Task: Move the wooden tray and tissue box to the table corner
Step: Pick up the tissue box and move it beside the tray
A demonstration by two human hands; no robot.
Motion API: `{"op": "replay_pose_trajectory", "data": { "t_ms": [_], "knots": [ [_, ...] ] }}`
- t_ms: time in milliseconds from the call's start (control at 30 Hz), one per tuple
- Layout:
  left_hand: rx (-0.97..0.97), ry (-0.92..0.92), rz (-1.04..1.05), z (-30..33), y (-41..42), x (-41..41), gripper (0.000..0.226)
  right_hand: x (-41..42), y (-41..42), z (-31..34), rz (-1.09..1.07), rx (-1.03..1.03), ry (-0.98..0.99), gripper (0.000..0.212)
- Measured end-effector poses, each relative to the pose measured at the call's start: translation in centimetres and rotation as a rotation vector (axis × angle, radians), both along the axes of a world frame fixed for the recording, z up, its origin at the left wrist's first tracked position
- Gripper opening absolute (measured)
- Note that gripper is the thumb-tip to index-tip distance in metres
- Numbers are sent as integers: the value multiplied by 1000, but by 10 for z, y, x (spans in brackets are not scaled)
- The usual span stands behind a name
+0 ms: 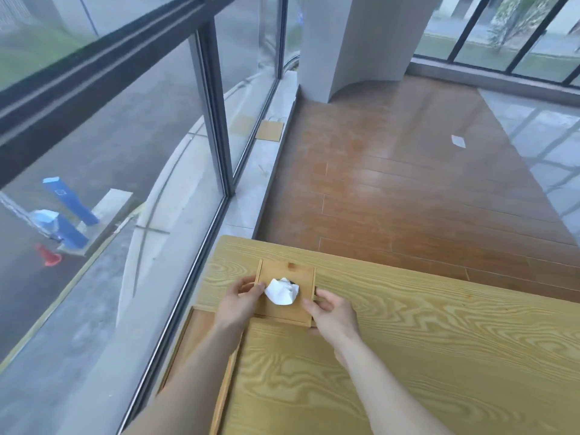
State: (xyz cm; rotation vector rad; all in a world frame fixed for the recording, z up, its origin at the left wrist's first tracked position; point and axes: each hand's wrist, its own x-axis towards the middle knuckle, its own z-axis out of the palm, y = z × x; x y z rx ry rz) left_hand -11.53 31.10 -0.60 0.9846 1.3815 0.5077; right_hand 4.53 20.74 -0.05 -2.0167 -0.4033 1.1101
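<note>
A square wooden tissue box [290, 271] with a white tissue [281, 291] sticking out of its top sits near the far left corner of the light wooden table [423, 340]. My left hand [240, 301] grips the box's left side and my right hand [334, 313] grips its right side. A flat wooden tray [197, 334] lies along the table's left edge, just in front of the box and partly under my left forearm.
A tall glass window wall with dark frames [216, 120] runs close along the table's left side. Beyond the table's far edge lies a brown wood floor [408, 189], with a white pillar [361, 42] further back.
</note>
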Motion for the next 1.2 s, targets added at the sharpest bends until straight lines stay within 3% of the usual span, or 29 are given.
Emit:
{"op": "replay_pose_trajectory", "data": {
  "t_ms": [333,600,733,800,967,1200],
  "knots": [
    [33,39,63,-29,64,-37,21,-40,70,-35,117,4,86,59],
    [39,57,82,-46,84,-53,34,-61,96,-43,202,-2,164,55],
    [74,69,46,-52,85,-59,38,-63,100,-43,233,0,140,67],
    [149,104,-1,-55,83,-60,42,-64,102,-44,287,-21,37,78],
    [277,220,-139,-61,76,-61,79,-71,100,-53,450,-85,-489,87],
    [294,257,-141,-63,93,-62,73,-72,120,-51,476,-79,-597,73]
  ]
}}
